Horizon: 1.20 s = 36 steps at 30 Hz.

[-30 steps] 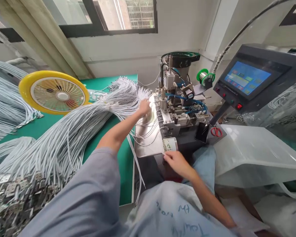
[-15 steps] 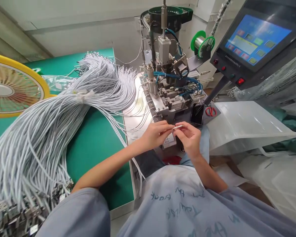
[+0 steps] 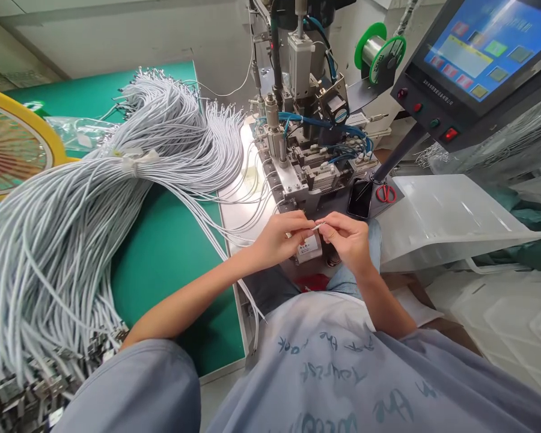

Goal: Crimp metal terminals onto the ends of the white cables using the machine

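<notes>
Between the fingertips of the left hand [image 3: 279,242] and the right hand [image 3: 348,240], a thin white strand [image 3: 317,227] is pinched, both sets of fingers closed on it and almost meeting. A second ago those hands were well apart: the left was stretched out to the cables beside the machine [image 3: 293,150], the right alone by the near edge of the metal plate [image 3: 241,210]. Half a second ago they had already come together, with more of the strand showing past the left fingers than I can see now. Just beneath the fingers sits a labelled box [image 3: 309,248], partly covered. Left of them, the tied cable bundle [image 3: 85,210] lies as before across the green surface [image 3: 171,258]. Beyond the right fingers, the phone [image 3: 359,199] and red scissors [image 3: 385,193] stay side by side.
</notes>
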Available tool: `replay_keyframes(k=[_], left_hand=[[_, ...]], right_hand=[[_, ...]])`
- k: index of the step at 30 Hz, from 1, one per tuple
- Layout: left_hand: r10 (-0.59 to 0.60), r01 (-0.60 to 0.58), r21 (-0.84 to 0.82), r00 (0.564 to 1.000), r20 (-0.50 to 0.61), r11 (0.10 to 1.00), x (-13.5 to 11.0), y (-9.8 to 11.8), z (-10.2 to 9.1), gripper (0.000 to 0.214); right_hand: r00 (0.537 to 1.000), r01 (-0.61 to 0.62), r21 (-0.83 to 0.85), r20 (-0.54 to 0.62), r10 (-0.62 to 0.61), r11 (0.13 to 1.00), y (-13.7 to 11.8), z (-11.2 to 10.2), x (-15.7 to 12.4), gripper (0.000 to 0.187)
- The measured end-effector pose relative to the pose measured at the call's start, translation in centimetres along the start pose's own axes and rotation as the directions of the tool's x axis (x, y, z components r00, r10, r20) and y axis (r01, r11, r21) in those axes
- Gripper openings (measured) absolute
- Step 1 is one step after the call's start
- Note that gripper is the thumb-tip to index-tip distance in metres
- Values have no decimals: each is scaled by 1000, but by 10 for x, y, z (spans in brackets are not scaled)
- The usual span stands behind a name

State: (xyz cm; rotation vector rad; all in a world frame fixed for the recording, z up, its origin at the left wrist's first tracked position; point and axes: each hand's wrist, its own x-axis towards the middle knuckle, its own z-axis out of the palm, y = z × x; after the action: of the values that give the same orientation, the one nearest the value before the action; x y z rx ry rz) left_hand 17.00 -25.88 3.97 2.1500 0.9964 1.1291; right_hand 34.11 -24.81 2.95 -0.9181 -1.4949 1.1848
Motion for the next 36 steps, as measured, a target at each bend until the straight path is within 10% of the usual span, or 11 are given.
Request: replay_keyframes(k=[6,21,26,36], left_hand=[[70,-84,173,994,84,981,-3,-11,0,23],[-27,32,45,994,-104,998,-1,-1,7,15],[118,-91,398,992,-45,913,-3,-7,4,21],[172,-138,488,985,-25,862,-3,-11,4,25]], right_hand=[[974,-36,-241,209,88,970,-9,-19,15,20],[986,-10,-104,-169,-8,995,10,15,-3,20],[1000,5,-262,13,-2,965,3,1,5,21],[992,73,-281,121,-40,957,2,-7,10,16]])
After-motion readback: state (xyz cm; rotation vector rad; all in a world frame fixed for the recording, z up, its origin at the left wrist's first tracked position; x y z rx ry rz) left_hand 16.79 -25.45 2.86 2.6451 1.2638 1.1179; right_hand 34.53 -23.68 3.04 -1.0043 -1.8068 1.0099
